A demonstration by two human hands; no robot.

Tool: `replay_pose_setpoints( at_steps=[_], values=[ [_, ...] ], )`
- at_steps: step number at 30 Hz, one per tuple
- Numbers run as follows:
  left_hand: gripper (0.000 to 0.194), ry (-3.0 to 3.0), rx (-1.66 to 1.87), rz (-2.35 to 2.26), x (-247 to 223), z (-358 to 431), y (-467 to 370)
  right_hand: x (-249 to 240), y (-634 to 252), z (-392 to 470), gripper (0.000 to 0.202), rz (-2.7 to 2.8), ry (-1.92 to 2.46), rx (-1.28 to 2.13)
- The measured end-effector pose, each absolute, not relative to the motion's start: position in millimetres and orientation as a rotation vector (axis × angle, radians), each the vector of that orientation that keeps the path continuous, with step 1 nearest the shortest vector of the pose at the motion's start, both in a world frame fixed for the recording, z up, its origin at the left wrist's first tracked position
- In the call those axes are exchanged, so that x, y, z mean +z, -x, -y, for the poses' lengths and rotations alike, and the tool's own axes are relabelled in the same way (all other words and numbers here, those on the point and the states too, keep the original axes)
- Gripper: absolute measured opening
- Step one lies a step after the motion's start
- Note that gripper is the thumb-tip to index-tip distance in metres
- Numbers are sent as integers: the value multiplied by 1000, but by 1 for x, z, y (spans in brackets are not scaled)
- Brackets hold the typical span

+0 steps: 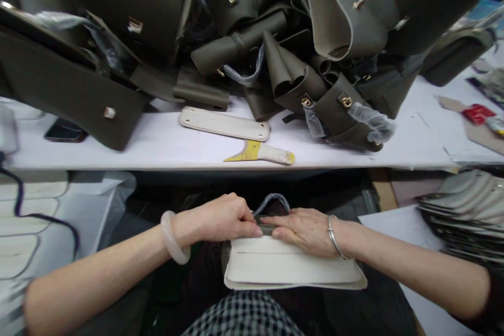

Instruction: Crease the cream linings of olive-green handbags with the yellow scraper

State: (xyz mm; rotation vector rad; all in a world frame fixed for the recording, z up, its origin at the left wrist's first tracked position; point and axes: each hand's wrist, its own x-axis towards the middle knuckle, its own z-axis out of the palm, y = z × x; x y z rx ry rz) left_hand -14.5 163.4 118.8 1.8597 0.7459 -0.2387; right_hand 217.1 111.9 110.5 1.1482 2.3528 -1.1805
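A cream leather panel (295,265) lies over my lap, its rounded lower corners toward me. At its top edge is a strip of dark green leather, with a plastic-wrapped handle loop (272,198) rising behind. My left hand (224,218) has its fingers curled and pinched at the panel's upper left edge, on the dark leather. Stretched flat, my right hand (301,228) presses on the dark leather and the panel's top, fingers pointing left. The far side of the piece is hidden behind my hands.
Dark green bags (334,100) crowd the white table (177,152). Near its front edge lie a cream strip (224,123) and a yellow tool (258,153). A phone (65,130) is at left. Stacked panels (468,210) stand right; cream pieces (23,220) lie left.
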Motion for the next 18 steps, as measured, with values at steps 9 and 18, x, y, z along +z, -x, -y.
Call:
replay_pose_setpoints(
  at_steps=[9,18],
  values=[
    [40,-1842,-33,-818,112,-152,21,100,-226,-109,43,-2524,-1725,-1420],
    [18,-2155,176,-536,132,-113,-33,38,-267,35,52,-324,-3903,-2062]
  ],
)
